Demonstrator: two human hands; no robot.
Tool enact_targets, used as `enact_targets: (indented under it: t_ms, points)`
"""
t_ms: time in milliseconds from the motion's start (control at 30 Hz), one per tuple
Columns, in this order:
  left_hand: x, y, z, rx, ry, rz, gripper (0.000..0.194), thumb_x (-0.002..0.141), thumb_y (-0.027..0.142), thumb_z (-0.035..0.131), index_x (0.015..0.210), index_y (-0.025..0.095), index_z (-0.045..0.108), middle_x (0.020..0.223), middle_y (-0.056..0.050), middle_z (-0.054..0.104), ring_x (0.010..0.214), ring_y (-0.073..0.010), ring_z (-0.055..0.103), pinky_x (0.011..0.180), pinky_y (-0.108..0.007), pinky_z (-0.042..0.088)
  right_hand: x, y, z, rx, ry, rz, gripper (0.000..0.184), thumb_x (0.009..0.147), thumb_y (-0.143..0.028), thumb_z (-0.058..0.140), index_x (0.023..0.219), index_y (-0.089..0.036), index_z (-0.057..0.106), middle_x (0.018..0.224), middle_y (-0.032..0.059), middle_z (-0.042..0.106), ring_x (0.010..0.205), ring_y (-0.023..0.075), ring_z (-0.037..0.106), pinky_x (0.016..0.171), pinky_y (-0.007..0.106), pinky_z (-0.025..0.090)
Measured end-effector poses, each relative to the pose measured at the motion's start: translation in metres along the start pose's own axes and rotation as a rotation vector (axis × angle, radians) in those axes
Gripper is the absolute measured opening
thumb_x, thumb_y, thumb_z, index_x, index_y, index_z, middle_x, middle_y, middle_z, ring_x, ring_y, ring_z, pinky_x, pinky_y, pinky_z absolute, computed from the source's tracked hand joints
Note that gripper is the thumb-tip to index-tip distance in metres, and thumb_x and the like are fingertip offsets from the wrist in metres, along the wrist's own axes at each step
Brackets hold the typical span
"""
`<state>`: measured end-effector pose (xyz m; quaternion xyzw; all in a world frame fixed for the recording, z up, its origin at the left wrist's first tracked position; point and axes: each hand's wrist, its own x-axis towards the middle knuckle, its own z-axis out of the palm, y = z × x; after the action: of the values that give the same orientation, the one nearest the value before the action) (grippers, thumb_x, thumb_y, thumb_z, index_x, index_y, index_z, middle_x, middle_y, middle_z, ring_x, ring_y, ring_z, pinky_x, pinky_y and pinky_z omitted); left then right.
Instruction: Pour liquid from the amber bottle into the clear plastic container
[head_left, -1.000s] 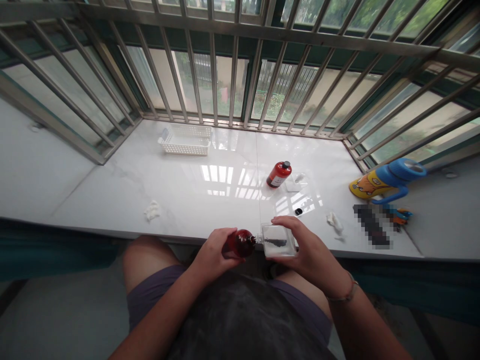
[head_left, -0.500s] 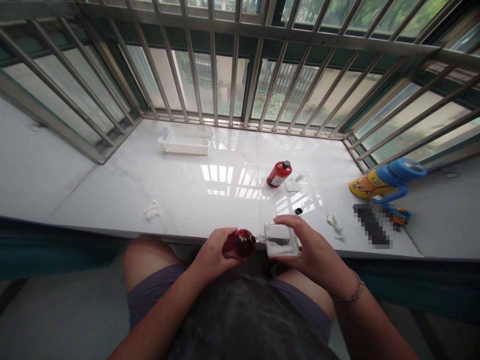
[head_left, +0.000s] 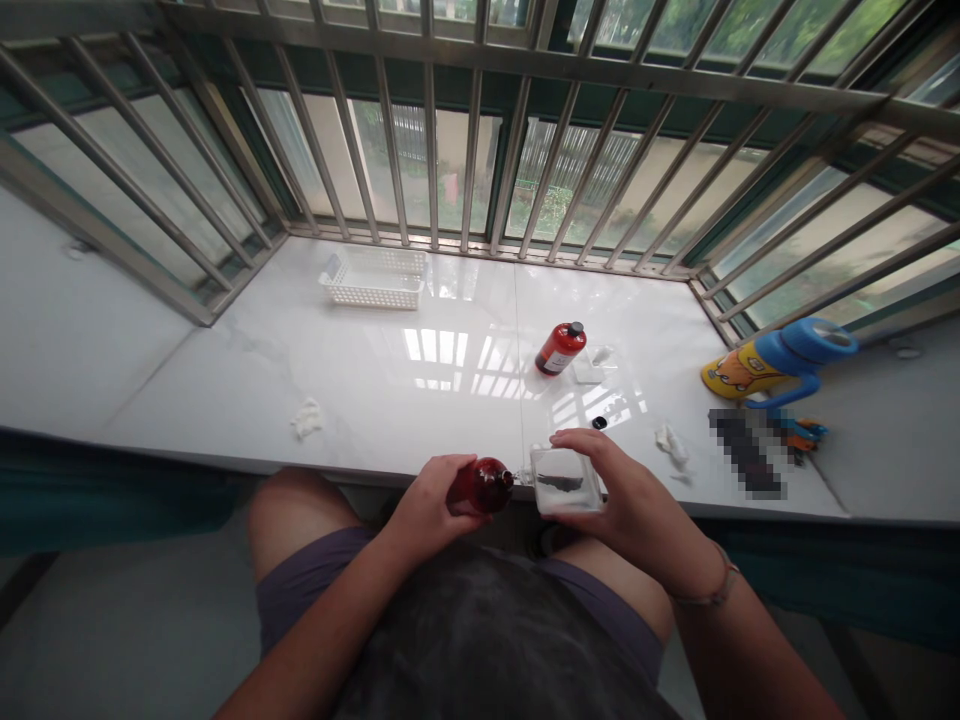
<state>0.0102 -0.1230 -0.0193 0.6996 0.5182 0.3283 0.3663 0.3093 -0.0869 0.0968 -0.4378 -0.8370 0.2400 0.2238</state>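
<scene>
My left hand [head_left: 427, 505] grips a dark red bottle [head_left: 481, 485] tipped on its side, its mouth pointing right. My right hand [head_left: 630, 500] holds a clear square container [head_left: 564, 481] with a dark streak inside, its neck meeting the bottle's mouth. Both are held at the front edge of the white windowsill [head_left: 420, 390], above my lap.
A second red bottle with a black cap [head_left: 559, 349] stands mid-sill beside a small clear dish [head_left: 589, 371]. A small black cap [head_left: 598, 422], crumpled tissues [head_left: 306, 417] [head_left: 670, 443], a white basket [head_left: 373, 279], and a blue and yellow bottle [head_left: 780, 362] lie around. Metal window bars [head_left: 480, 130] enclose the far side.
Both hands and the two containers have stayed joined at the sill's edge; the clear container drifted slightly to the right and the view shifted a little.
</scene>
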Motion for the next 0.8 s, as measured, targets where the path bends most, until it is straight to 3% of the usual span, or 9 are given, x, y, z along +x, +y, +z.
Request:
enact_targets:
  t_ms: [800]
  points:
    - [0.0010, -0.0020, 0.0013, 0.012, -0.005, 0.037, 0.082, 0.071, 0.030, 0.098, 0.142, 0.028, 0.059, 0.139, -0.008, 0.069, 0.128, -0.0321, 0.064, 0.112, -0.050, 0.053, 0.0047, -0.0025, -0.0038, -0.027, -0.047, 0.001, 0.074, 0.083, -0.028, 0.089, 0.145, -0.032, 0.049, 0.143, 0.0088, 0.064, 0.132, 0.0305, 0.064, 0.113, 0.047, 0.056]
